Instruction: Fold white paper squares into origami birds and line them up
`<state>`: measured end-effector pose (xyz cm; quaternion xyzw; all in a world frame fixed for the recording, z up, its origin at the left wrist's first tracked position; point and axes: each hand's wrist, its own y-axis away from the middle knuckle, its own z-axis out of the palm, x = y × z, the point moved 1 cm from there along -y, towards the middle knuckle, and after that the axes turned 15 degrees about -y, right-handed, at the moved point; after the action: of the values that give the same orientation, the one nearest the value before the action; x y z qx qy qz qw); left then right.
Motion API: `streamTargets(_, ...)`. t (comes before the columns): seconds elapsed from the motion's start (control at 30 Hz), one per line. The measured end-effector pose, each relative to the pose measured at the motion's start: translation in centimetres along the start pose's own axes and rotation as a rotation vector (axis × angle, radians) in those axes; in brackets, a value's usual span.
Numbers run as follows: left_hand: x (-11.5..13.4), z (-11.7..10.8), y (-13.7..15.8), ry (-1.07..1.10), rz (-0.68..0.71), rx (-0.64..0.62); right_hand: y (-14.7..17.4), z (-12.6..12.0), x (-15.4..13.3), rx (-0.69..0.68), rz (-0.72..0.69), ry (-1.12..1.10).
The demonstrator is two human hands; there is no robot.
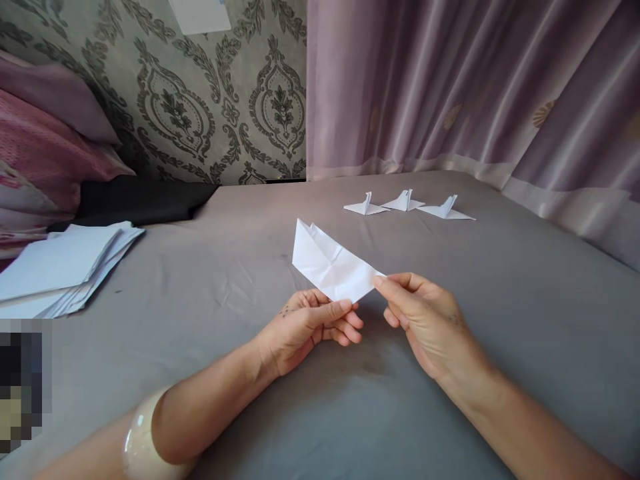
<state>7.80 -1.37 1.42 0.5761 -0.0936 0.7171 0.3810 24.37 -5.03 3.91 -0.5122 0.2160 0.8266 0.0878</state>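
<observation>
A partly folded sheet of white paper is held up over the grey bedsheet, with creases crossing its middle and a pointed flap at its upper left. My left hand grips its lower edge, the thumb on the near face and the fingers behind. At the right corner, my right hand pinches the paper between thumb and fingers. Beyond the hands stand three folded paper birds in a row: a left one, a middle one and a right one.
A stack of white paper sheets lies at the left, in front of a black cloth. The grey bedsheet spreads beneath everything. Patterned wallpaper and a mauve curtain border the far side.
</observation>
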Motion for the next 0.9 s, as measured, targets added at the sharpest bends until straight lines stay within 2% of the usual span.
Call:
streamTargets(0.2, 0.1, 0.2, 0.1, -0.006, -0.018, 0.016, 0.8, 0.3, -0.4, -0.111, -0.132, 0.02)
streamTargets(0.33, 0.2, 0.3, 0.1, -0.024, 0.036, 0.054, 1.0, 0.3, -0.4, -0.17, -0.176, 0.06)
streamTargets(0.43, 0.3, 0.7, 0.2, -0.05, 0.103, 0.066, 1.2, 0.6, 0.1, -0.256, -0.138, 0.095)
streamTargets(0.53, 0.3, 1.1, 0.3, -0.078, 0.163, 0.067, 1.6, 1.2, 0.7, -0.429, -0.045, 0.115)
streamTargets(0.6, 0.2, 1.3, 0.4, -0.097, 0.181, 0.096, 1.9, 1.6, 0.8, -0.484, -0.05, 0.088)
streamTargets(0.7, 0.3, 1.5, 0.5, -0.127, 0.18, 0.114, 2.1, 1.6, 0.6, -0.477, -0.087, 0.065)
streamTargets(0.8, 0.4, 1.5, 0.5, -0.154, 0.155, 0.096, 1.9, 1.3, 0.5, -0.489, -0.063, 0.054)
streamTargets(0.9, 0.2, 1.4, 0.6, -0.146, 0.111, 0.057, 1.6, 0.9, 0.7, -0.432, -0.021, 0.063)
